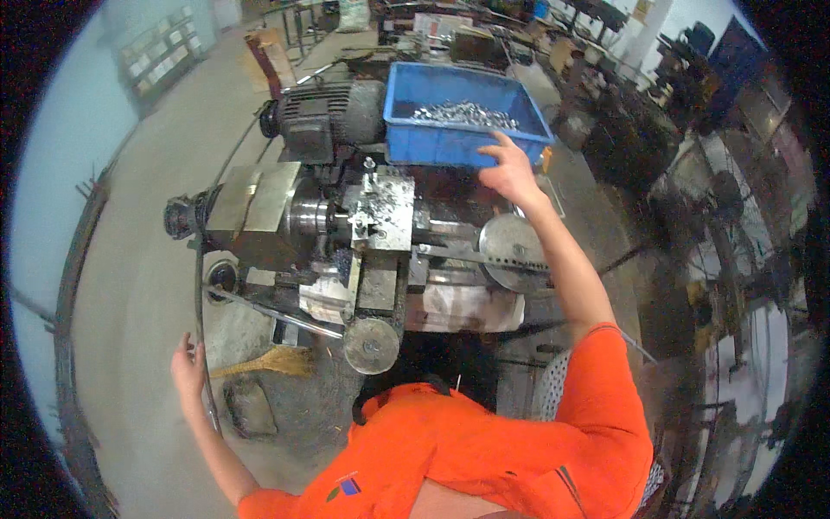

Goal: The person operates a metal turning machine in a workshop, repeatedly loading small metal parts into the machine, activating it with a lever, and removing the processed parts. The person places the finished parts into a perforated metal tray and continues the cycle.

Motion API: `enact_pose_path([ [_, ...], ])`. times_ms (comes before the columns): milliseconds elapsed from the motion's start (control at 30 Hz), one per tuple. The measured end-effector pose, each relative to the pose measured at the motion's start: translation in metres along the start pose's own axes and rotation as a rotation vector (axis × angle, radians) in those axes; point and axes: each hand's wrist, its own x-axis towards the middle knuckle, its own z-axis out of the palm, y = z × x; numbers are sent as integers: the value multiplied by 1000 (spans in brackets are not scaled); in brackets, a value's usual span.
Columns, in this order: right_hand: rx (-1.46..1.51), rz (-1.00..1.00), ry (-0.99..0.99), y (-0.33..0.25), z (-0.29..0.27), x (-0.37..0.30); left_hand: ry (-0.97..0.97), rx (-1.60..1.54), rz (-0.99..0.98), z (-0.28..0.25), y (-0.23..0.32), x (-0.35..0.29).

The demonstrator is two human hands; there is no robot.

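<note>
A small lathe-like machine stands before me, with a dark-smeared metal block (385,216) at its middle. My right hand (510,173) reaches over it to the near side of a blue plastic bin (441,147). Its index finger stretches toward the bin's rim; the other fingers are loosely bent, and no object shows in them. Inside the bin lies a heap of small shiny metal pieces (467,114). Low on the left, my left hand (188,372) is raised with its fingers apart, right beside a long dark cable or rod (200,303). Whether it touches that line I cannot tell.
A finned electric motor (328,112) sits left of the bin. Round handwheels (372,346) (510,246) project from the machine's front and right. A metal lever (285,318) sticks out to the left above a straw brush (277,362) on the floor. Cluttered equipment lines the right side.
</note>
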Motion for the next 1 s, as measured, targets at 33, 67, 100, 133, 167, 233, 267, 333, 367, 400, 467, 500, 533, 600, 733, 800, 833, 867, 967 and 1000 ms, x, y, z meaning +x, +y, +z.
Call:
enact_pose_path([
  [33, -41, -28, 9, 10, -10, -21, -85, 16, 14, 7, -13, 6],
  [67, 69, 108, -28, 19, -22, -45, -124, -101, -19, 17, -18, 11],
  [100, 31, 136, -6, 26, -37, -70, -168, -216, -50, 27, -22, 14],
  [133, -9, 178, 18, 34, -53, -97, -226, -324, -73, 40, -27, 19],
  [167, 69, 308, 18, 40, -70, -122, -215, -429, -25, 60, -46, 26],
  [233, -73, 473, -41, 58, -98, -177, -274, -635, -80, 73, -57, 33],
  [267, -18, 501, -24, 74, -111, -215, -349, -727, -187, 67, -44, 36],
  [333, -78, 951, -180, 74, -136, -268, -506, -786, -247, 51, -45, 30],
  [367, -76, 933, -135, 74, -139, -294, -536, -871, -287, 46, -62, 16],
  [400, -84, 951, -62, 77, -142, -337, -596, -945, -296, 52, -62, 26],
  [467, -131, 1008, -53, 72, -140, -405, -660, -962, -300, 61, -66, 40],
  [500, -171, 1060, -117, 64, -138, -436, -676, -975, -311, 64, -71, 46],
  [533, -207, 1105, -167, 55, -135, -465, -688, -980, -312, 68, -75, 58],
  [600, -268, 921, -371, 49, -123, -518, -681, -1008, -346, 75, -89, 68],
  [733, -363, 898, -391, 16, -85, -565, -631, -960, -382, 71, -66, 54],
  [800, -320, 844, -460, 5, -76, -572, -601, -935, -398, 67, -58, 50],
  [833, -330, 828, -505, 0, -75, -572, -625, -965, -407, 68, -75, 56],
  [867, -342, 807, -554, -3, -76, -570, -648, -998, -421, 75, -105, 65],
  [967, -289, 851, -589, -6, -78, -564, -536, -911, -521, 88, -99, 68],
  [1000, -283, 858, -607, -5, -78, -563, -465, -848, -564, 88, -83, 64],
])
